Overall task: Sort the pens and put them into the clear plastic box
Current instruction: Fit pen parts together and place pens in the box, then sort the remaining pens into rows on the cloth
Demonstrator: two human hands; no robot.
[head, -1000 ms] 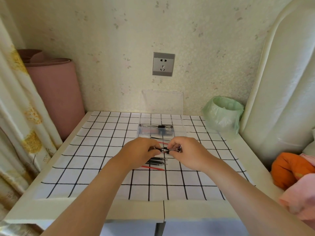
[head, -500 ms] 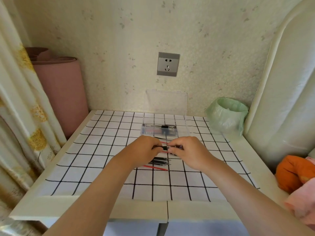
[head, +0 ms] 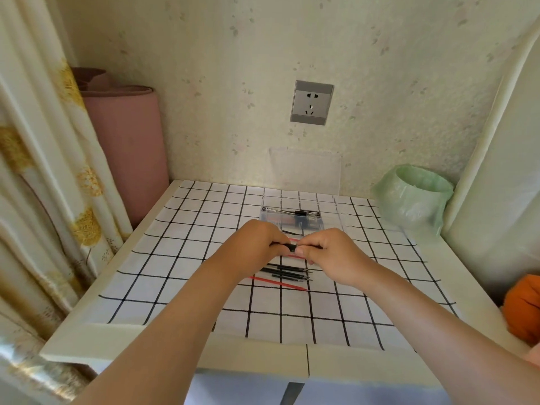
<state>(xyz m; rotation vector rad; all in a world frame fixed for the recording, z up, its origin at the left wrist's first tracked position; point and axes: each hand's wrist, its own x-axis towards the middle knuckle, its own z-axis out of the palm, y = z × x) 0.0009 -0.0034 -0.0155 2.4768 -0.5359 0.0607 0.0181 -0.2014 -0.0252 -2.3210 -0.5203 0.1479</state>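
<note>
Left hand (head: 255, 244) and right hand (head: 328, 255) meet just in front of the box (head: 292, 222), fingers curled, each pinching one end of a black pen (head: 287, 247) held level between them. Box sits on the grid cloth (head: 175, 258) with a few pens inside. Loose black pens (head: 287, 271) and a red pen (head: 277, 283) lie further in front of the box, under the hands. Lid (head: 305, 171) leans on the wall behind the box.

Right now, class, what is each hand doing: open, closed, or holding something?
Left hand: fingers curled round the left end of a black pen.
Right hand: fingers pinching the right end of the same pen.
</note>
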